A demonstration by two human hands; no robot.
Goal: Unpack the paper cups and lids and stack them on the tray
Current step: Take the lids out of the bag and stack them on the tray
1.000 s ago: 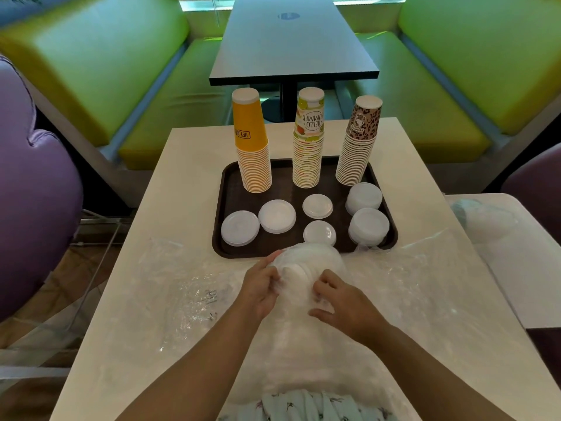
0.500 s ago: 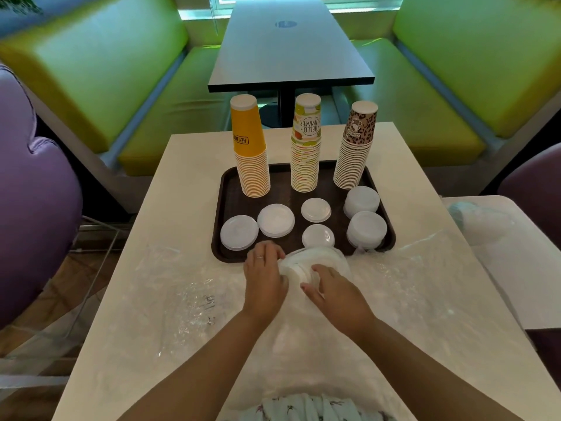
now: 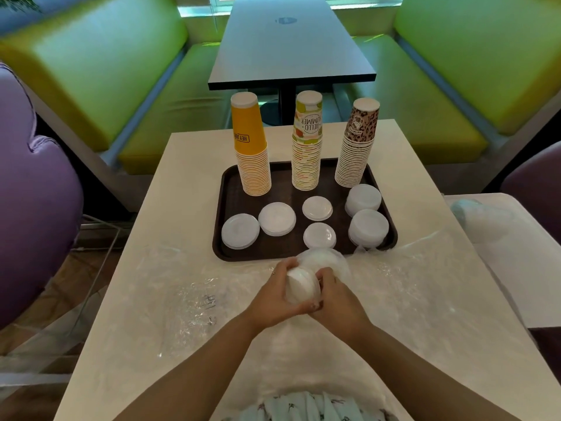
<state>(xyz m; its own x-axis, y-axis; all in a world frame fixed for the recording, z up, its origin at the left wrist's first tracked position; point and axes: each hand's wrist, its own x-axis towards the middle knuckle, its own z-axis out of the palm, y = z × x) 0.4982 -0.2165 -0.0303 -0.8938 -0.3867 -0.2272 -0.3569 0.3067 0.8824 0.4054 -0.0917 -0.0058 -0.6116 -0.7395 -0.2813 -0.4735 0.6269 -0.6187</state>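
A dark brown tray (image 3: 221,205) sits on the cream table. On its far side stand a yellow cup stack (image 3: 252,147), a "Hello Summer" cup stack (image 3: 306,141) and a leopard-print cup stack (image 3: 358,144), all upside down. White lids lie on the tray: two flat piles at the left (image 3: 240,230), two small ones in the middle (image 3: 317,208), two taller stacks at the right (image 3: 368,227). Just in front of the tray my left hand (image 3: 270,296) and my right hand (image 3: 340,299) grip a stack of white lids (image 3: 300,287) between them, partly in clear plastic wrap.
Crumpled clear plastic packaging (image 3: 188,302) covers the near half of the table. A second pale table (image 3: 516,268) with more plastic stands at the right. Purple chairs flank me; green benches and a dark table (image 3: 288,41) lie beyond.
Both hands have closed round the lid stack and drawn it a little toward me, out of the plastic bag. The tray's contents are unchanged.
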